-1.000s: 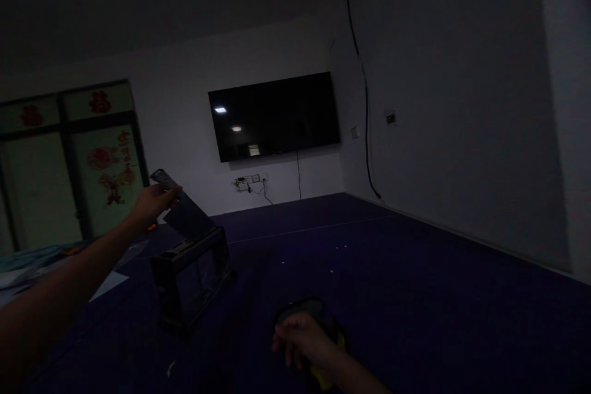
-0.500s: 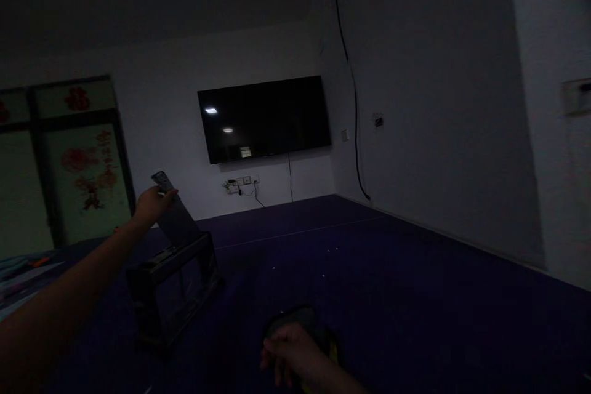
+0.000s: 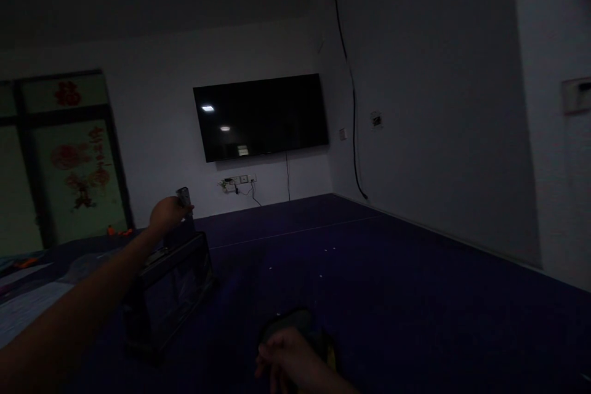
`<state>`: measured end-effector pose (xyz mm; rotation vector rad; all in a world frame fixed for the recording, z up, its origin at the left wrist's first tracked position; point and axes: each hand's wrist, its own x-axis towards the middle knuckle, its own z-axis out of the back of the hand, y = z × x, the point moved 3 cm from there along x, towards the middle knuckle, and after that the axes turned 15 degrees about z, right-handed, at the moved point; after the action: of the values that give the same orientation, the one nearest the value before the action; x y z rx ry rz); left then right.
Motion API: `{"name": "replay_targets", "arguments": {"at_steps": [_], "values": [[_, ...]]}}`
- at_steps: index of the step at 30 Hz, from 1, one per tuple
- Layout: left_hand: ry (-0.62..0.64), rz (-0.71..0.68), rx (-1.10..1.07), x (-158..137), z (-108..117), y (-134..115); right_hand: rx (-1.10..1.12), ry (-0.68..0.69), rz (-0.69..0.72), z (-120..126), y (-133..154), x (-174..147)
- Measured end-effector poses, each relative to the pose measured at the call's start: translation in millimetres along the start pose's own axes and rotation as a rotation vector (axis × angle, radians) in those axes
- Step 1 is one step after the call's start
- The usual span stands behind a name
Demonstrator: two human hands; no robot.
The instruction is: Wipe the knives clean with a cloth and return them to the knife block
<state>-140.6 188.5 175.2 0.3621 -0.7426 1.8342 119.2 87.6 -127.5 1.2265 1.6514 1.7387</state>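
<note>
A dark box-like frame (image 3: 173,292) with a see-through side stands on the purple surface at left. My left hand (image 3: 168,214) reaches over it and pinches the upper end of a flat grey panel (image 3: 183,196), whose lower part is upright in the frame's top. The panel's lower end is hidden. At the bottom centre my right hand (image 3: 290,354) is closed, thumb against bent forefinger; in the dim light I cannot make out what is in it. Just behind that hand lies a dark, rounded object (image 3: 298,319), with a yellow piece (image 3: 330,357) beside it.
The purple surface (image 3: 392,295) stretches to the walls, with small white bits on it. Clear plastic (image 3: 90,265) and an orange item (image 3: 117,231) lie at left. A television (image 3: 263,117) hangs above sockets (image 3: 240,180); a black cable (image 3: 355,135) runs down the right wall.
My left hand has moved right and slightly down, and the panel has sunk deeper into the frame, from tilted to nearly upright. My right hand has hardly moved. The view has shifted slightly.
</note>
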Motion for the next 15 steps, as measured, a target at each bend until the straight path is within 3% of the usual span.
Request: {"name": "replay_targets", "arguments": {"at_steps": [15], "values": [[-0.031, 0.122, 0.061, -29.8, -39.4, 13.6, 0.001, -0.052, 0.031, -3.0, 4.2, -4.1]]}}
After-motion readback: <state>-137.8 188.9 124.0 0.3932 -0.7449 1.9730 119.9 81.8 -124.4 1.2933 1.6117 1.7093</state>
